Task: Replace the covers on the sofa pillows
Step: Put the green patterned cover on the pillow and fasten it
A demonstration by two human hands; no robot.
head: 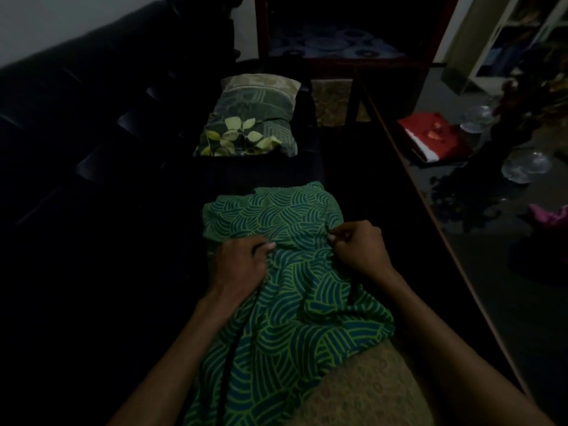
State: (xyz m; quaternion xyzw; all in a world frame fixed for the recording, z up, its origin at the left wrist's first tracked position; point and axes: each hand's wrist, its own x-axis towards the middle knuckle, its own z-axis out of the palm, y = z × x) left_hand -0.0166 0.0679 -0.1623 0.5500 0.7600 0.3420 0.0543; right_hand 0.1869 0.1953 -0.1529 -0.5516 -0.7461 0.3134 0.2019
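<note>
A green cover with a blue and lime line pattern (pixel 276 302) lies over a pillow in front of me on the dark sofa (pixel 92 149). The pillow's tan patterned inner fabric (pixel 368 392) shows at the near right, outside the cover. My left hand (pixel 239 265) grips a bunched fold of the cover at its left side. My right hand (pixel 359 244) pinches the cover's fabric at its right side. Farther along the sofa seat lies a stack of pillows, a leaf-patterned one (pixel 246 136) at the front and a pale one (pixel 261 83) behind.
The room is very dim. To the right runs a dark glass-topped table (pixel 445 241) holding a red folded item (pixel 433 139), glass dishes (pixel 525 164) and a pink item (pixel 550 215). A dark wooden shelf unit (pixel 338 41) stands beyond the sofa's end.
</note>
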